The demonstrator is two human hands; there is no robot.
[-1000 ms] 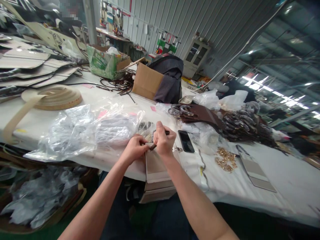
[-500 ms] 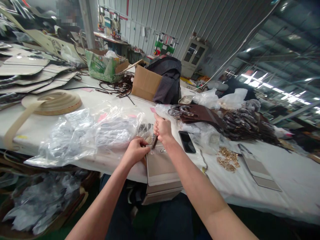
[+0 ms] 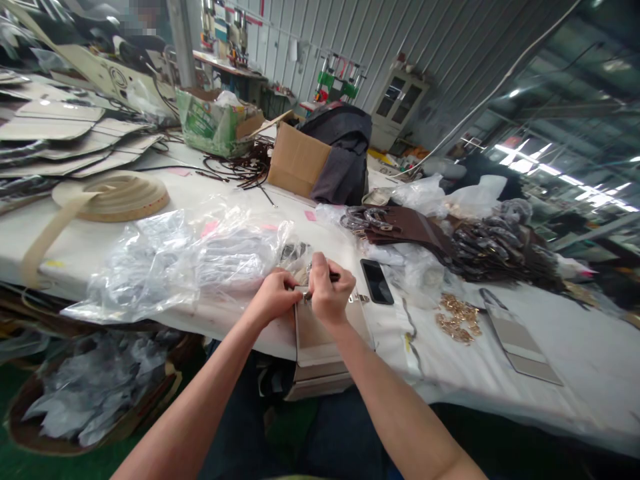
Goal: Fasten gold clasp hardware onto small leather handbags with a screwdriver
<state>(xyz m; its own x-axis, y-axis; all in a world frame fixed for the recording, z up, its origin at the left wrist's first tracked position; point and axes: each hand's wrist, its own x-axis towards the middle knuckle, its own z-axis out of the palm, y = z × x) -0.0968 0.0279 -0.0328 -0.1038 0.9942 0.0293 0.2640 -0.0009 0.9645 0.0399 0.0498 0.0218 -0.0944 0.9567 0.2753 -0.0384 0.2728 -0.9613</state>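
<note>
A beige bag [image 3: 323, 337] lies over the front edge of the table, its lower part hanging down toward my lap. My left hand [image 3: 275, 297] pinches the bag's upper left corner, beside a small shiny metal fitting [image 3: 306, 295]. Close against it, my right hand [image 3: 327, 290] is wrapped round a slim dark hand tool [image 3: 336, 277] whose end sticks out on the right; its tip is hidden, so its exact kind does not show. More metal fittings [image 3: 359, 298] sit along the bag's top edge, right of my right hand.
Clear plastic packets [image 3: 230, 257] lie to the left, near a roll of tan tape [image 3: 113, 197]. On the right are a phone [image 3: 377, 281], a pile of gold hardware [image 3: 459, 319] and a flat grey-beige piece [image 3: 523, 340]. Brown bags [image 3: 415, 230] and a cardboard box [image 3: 300, 160] stand behind.
My right hand has come down and turned over, so the tool now lies flatter instead of pointing downward. My left hand keeps its hold on the corner. The camera view has shifted slightly.
</note>
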